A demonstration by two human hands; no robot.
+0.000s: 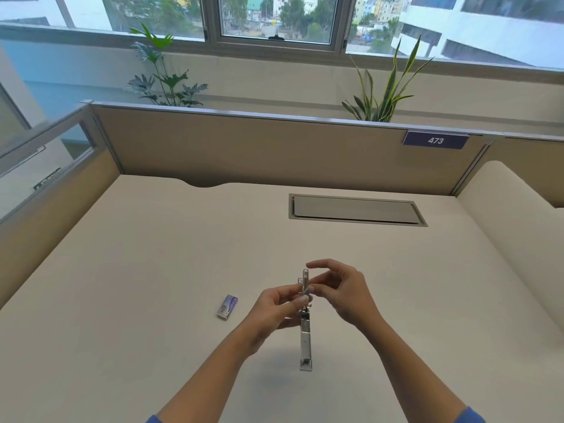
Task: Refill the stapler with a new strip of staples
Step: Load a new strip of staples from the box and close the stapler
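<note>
Currently left hand point(274, 306) pinches the slim silver metal stapler point(305, 337) about mid-length. Right hand point(341, 294) meets its far end, fingers half-curled; whether it holds a strip, cannot tell. Stapler is swung open, long axis near–far, between both hands. Small purple staple box point(227, 306) lies on the beige desk point(152, 254) just left of the left hand, unobstructed. Grey cable hatch point(355, 210) sits far right.

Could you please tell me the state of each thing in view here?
stapler: swung open, held up.
left hand: grips the stapler's middle.
right hand: fingertips at the stapler's upper arm, grip unclear.
staple box: looks closed, lying on the desk.
desk hatch: shut.
</note>
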